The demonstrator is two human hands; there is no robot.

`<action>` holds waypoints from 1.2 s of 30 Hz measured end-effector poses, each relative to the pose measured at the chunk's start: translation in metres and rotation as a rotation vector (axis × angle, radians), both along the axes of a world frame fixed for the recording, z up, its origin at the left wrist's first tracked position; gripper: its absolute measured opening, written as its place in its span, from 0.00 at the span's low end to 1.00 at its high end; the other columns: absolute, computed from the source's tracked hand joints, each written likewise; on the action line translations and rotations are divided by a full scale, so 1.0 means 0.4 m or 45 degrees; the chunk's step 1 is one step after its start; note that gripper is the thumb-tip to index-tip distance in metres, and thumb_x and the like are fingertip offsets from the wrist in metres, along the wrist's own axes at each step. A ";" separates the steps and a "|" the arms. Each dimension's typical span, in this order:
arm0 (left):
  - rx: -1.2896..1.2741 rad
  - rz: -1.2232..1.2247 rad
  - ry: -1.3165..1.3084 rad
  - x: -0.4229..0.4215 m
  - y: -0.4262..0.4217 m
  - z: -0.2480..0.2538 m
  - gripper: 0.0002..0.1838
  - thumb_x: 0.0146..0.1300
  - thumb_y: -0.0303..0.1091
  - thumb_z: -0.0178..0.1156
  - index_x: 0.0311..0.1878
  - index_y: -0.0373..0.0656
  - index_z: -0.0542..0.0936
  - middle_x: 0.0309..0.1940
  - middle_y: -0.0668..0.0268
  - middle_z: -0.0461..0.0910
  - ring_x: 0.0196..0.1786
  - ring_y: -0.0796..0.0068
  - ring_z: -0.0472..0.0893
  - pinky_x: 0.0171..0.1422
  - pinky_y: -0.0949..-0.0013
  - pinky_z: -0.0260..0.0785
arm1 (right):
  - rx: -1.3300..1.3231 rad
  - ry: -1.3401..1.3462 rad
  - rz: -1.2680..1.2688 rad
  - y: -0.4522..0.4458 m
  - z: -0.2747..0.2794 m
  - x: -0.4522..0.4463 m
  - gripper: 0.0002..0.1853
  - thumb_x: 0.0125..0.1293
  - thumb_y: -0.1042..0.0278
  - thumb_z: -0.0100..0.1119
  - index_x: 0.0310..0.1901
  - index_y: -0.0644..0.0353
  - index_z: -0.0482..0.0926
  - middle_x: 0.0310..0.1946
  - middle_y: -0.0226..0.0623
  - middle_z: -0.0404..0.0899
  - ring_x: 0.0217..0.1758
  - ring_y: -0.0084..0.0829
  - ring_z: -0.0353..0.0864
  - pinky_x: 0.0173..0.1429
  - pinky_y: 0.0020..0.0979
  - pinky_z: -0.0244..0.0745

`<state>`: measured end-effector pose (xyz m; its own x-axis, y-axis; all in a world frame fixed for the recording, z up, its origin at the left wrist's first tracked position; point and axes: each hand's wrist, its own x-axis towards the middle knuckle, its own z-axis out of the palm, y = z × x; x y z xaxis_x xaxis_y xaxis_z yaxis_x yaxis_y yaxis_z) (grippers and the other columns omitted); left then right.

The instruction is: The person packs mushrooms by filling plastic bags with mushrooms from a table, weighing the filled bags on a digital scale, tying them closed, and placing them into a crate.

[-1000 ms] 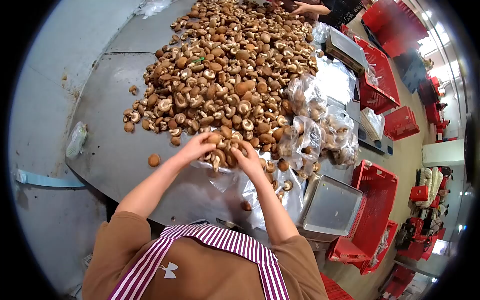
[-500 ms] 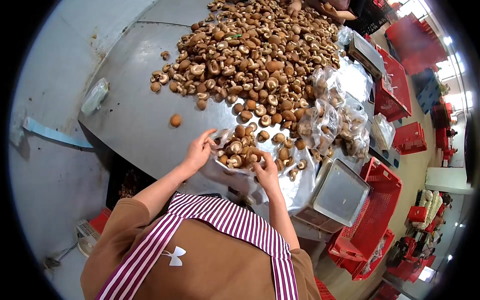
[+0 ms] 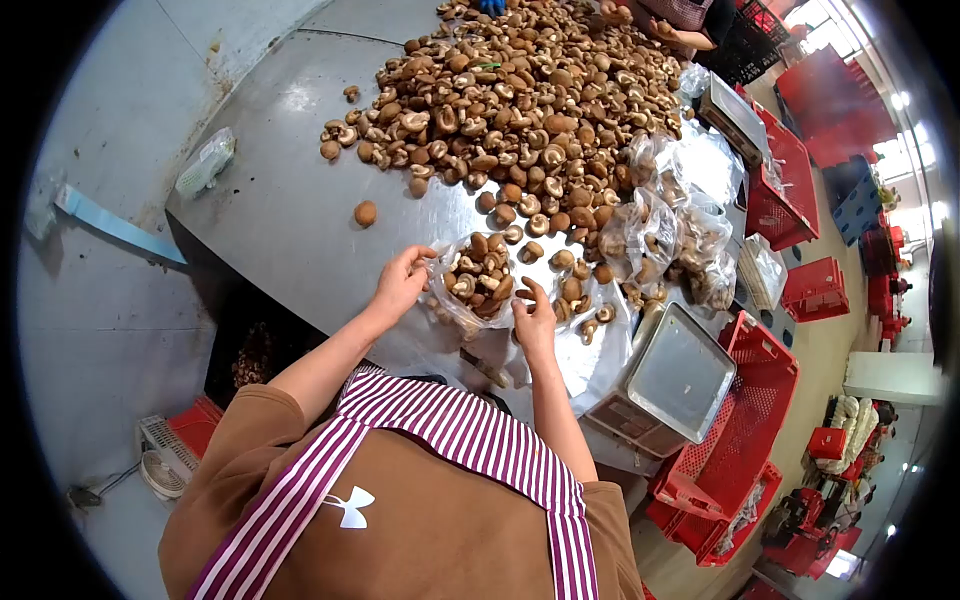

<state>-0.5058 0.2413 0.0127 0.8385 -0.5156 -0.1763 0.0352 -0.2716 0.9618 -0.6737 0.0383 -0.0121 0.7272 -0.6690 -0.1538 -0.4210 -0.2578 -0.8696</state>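
A clear plastic bag (image 3: 468,317) filled with brown mushrooms (image 3: 480,275) stands at the near edge of the metal table (image 3: 290,210). My left hand (image 3: 402,282) grips the bag's left rim between thumb and fingers. On the bag's right side, my right hand (image 3: 534,312) has its fingers apart, close to the rim. Beyond the bag spreads a large mushroom pile (image 3: 530,110). Several loose mushrooms lie on plastic right of my right hand, and a single mushroom (image 3: 365,213) lies apart on the left.
Filled bags (image 3: 640,235) sit right of the pile. A scale with a metal tray (image 3: 680,370) stands at the right, beside red crates (image 3: 735,410). A co-worker's arm (image 3: 685,37) and a blue-gloved hand (image 3: 492,6) are at the far side.
The mushrooms have gone down into the bag, whose rim now stands around them. My right hand has moved off the mushrooms to the bag's side. The view has shifted.
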 end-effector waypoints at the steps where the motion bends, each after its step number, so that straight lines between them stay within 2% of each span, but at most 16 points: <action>1: 0.029 -0.001 0.007 -0.003 0.005 -0.010 0.16 0.63 0.24 0.50 0.52 0.39 0.79 0.31 0.66 0.79 0.30 0.77 0.80 0.36 0.70 0.74 | -0.251 -0.045 0.037 0.001 -0.018 -0.001 0.23 0.61 0.77 0.60 0.60 0.57 0.77 0.50 0.42 0.82 0.45 0.37 0.82 0.50 0.36 0.77; 2: 0.058 -0.002 0.015 -0.007 0.009 -0.021 0.16 0.63 0.24 0.50 0.53 0.40 0.80 0.32 0.66 0.79 0.29 0.76 0.81 0.36 0.70 0.74 | -0.477 -0.065 0.050 0.011 0.012 0.009 0.17 0.59 0.76 0.62 0.52 0.58 0.80 0.47 0.41 0.82 0.49 0.43 0.80 0.53 0.40 0.74; 3: 0.061 0.004 0.016 -0.010 0.010 -0.031 0.16 0.63 0.24 0.50 0.53 0.40 0.80 0.32 0.66 0.79 0.29 0.76 0.81 0.36 0.70 0.74 | -0.474 -0.065 0.056 0.021 0.053 0.026 0.17 0.59 0.76 0.62 0.52 0.58 0.80 0.47 0.41 0.82 0.49 0.43 0.80 0.53 0.40 0.74; 5: 0.097 0.053 -0.014 -0.014 0.009 -0.051 0.16 0.64 0.25 0.50 0.53 0.40 0.80 0.32 0.65 0.80 0.29 0.76 0.80 0.36 0.70 0.73 | -0.880 -0.154 0.125 0.036 0.111 0.072 0.13 0.57 0.75 0.65 0.45 0.58 0.81 0.43 0.39 0.80 0.50 0.43 0.77 0.55 0.41 0.70; 7: 0.100 0.068 0.003 -0.012 0.000 -0.072 0.15 0.64 0.24 0.50 0.52 0.40 0.80 0.32 0.65 0.80 0.28 0.76 0.80 0.35 0.70 0.73 | -0.904 -0.243 0.274 0.048 0.098 0.130 0.12 0.55 0.76 0.64 0.43 0.56 0.81 0.38 0.38 0.77 0.48 0.43 0.75 0.51 0.42 0.68; 9: 0.102 0.079 0.017 -0.013 -0.011 -0.087 0.15 0.64 0.24 0.50 0.52 0.39 0.80 0.33 0.66 0.80 0.28 0.77 0.80 0.35 0.70 0.73 | -1.043 -0.130 0.416 0.064 0.086 0.177 0.11 0.54 0.77 0.63 0.41 0.57 0.81 0.37 0.40 0.76 0.47 0.43 0.75 0.50 0.41 0.67; 13: 0.040 0.096 0.066 -0.008 -0.017 -0.085 0.14 0.65 0.22 0.50 0.51 0.39 0.80 0.34 0.66 0.81 0.27 0.78 0.79 0.35 0.71 0.74 | -1.154 -0.005 0.438 0.056 0.010 0.195 0.09 0.55 0.75 0.64 0.40 0.58 0.81 0.37 0.42 0.75 0.46 0.44 0.75 0.48 0.42 0.69; 15: 0.024 0.116 0.095 -0.013 -0.001 -0.086 0.14 0.65 0.22 0.50 0.51 0.39 0.80 0.35 0.66 0.81 0.27 0.79 0.78 0.35 0.72 0.74 | -0.773 -0.144 0.248 0.041 0.017 0.172 0.08 0.57 0.72 0.65 0.39 0.58 0.80 0.39 0.41 0.75 0.44 0.45 0.76 0.47 0.44 0.71; 19: -0.067 0.110 0.148 -0.040 0.009 -0.097 0.13 0.66 0.22 0.50 0.51 0.38 0.79 0.36 0.67 0.81 0.26 0.81 0.77 0.34 0.74 0.73 | -0.871 0.112 0.240 0.019 -0.001 0.170 0.16 0.57 0.62 0.69 0.44 0.59 0.78 0.37 0.43 0.77 0.45 0.47 0.76 0.46 0.47 0.71; 22: -0.074 0.080 0.163 -0.052 -0.008 -0.103 0.13 0.66 0.22 0.51 0.51 0.38 0.79 0.35 0.67 0.80 0.26 0.82 0.77 0.33 0.75 0.73 | -0.842 0.237 0.237 0.028 -0.012 0.199 0.18 0.57 0.57 0.70 0.42 0.59 0.78 0.36 0.45 0.80 0.43 0.49 0.78 0.46 0.49 0.72; 24: -0.067 0.041 0.163 -0.050 -0.011 -0.098 0.13 0.66 0.22 0.51 0.52 0.38 0.79 0.35 0.67 0.80 0.26 0.82 0.77 0.33 0.75 0.73 | -0.760 0.290 0.173 0.030 -0.026 0.222 0.18 0.58 0.57 0.69 0.45 0.59 0.78 0.36 0.47 0.82 0.43 0.50 0.79 0.46 0.49 0.73; 27: -0.122 0.029 0.220 -0.051 -0.004 -0.060 0.14 0.66 0.26 0.53 0.53 0.36 0.79 0.41 0.64 0.80 0.33 0.78 0.78 0.38 0.72 0.75 | -0.414 0.304 0.007 0.009 -0.053 0.222 0.21 0.60 0.57 0.66 0.50 0.60 0.78 0.33 0.51 0.82 0.38 0.55 0.81 0.45 0.53 0.75; 28: -0.044 -0.005 0.210 -0.032 0.008 -0.083 0.15 0.66 0.27 0.53 0.54 0.35 0.78 0.41 0.64 0.81 0.33 0.78 0.78 0.38 0.72 0.75 | -0.406 0.225 -0.067 0.007 -0.067 0.216 0.21 0.57 0.60 0.67 0.50 0.60 0.74 0.34 0.57 0.82 0.39 0.59 0.82 0.46 0.54 0.76; 31: 0.038 -0.003 0.209 -0.020 0.035 -0.069 0.15 0.68 0.30 0.53 0.55 0.37 0.78 0.41 0.65 0.80 0.33 0.79 0.78 0.38 0.72 0.75 | -0.273 -0.059 -0.308 0.011 -0.041 0.200 0.22 0.60 0.60 0.66 0.53 0.60 0.76 0.36 0.55 0.82 0.41 0.54 0.82 0.47 0.52 0.75; 33: 0.034 -0.059 0.217 -0.023 0.044 -0.076 0.14 0.70 0.31 0.53 0.55 0.37 0.78 0.40 0.66 0.79 0.32 0.80 0.77 0.38 0.73 0.74 | -0.005 -0.302 -0.358 0.004 -0.013 0.192 0.21 0.61 0.64 0.64 0.55 0.57 0.76 0.39 0.53 0.82 0.44 0.52 0.82 0.50 0.49 0.75; 36: 0.089 -0.043 0.321 -0.012 0.037 -0.053 0.13 0.68 0.33 0.58 0.52 0.37 0.79 0.34 0.67 0.79 0.30 0.80 0.76 0.33 0.74 0.72 | 0.472 -0.616 -0.384 -0.016 0.027 0.166 0.18 0.64 0.70 0.57 0.56 0.57 0.76 0.40 0.40 0.82 0.42 0.33 0.82 0.47 0.32 0.77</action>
<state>-0.5104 0.2562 -0.0086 0.7463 -0.5217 -0.4134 0.2609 -0.3421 0.9027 -0.6075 0.0318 -0.0013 0.5616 -0.8192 -0.1164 0.0312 0.1616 -0.9864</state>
